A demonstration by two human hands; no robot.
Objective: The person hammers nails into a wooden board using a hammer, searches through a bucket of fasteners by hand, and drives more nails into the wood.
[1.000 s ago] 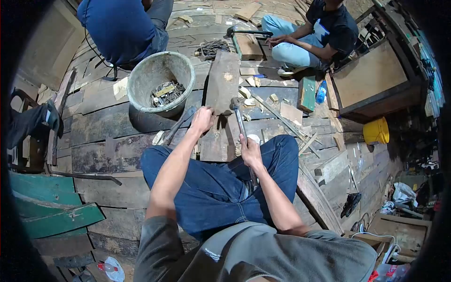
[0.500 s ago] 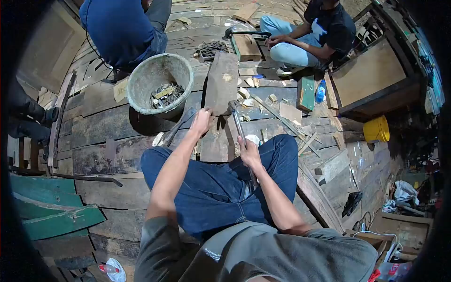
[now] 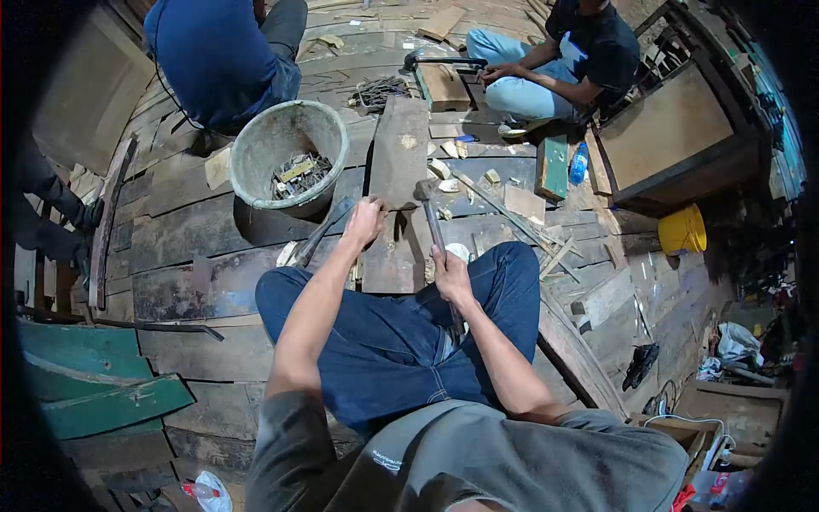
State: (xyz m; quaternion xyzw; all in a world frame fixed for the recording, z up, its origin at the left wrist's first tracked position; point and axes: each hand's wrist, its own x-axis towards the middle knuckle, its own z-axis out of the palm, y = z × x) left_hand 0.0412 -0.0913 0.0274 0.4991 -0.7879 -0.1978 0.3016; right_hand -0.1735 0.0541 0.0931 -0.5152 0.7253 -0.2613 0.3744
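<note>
Both forearms (image 3: pixel 314 303) forward, right fingers (image 3: pixel 441 258) around hammer (image 3: pixel 434 222)

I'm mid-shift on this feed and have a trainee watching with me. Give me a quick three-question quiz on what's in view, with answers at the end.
1. Name the tool: what does the person's right hand grip?
2. Look at the grey tub. True or false: it is empty.
3. Pick one. The fingers of the person's left hand are nearest to (a) the blue bottle, (b) the wooden board, (c) the yellow bucket.

Key
1. A hammer, held by its handle.
2. False: small scraps lie inside.
3. (b): they are at its near end.
</note>
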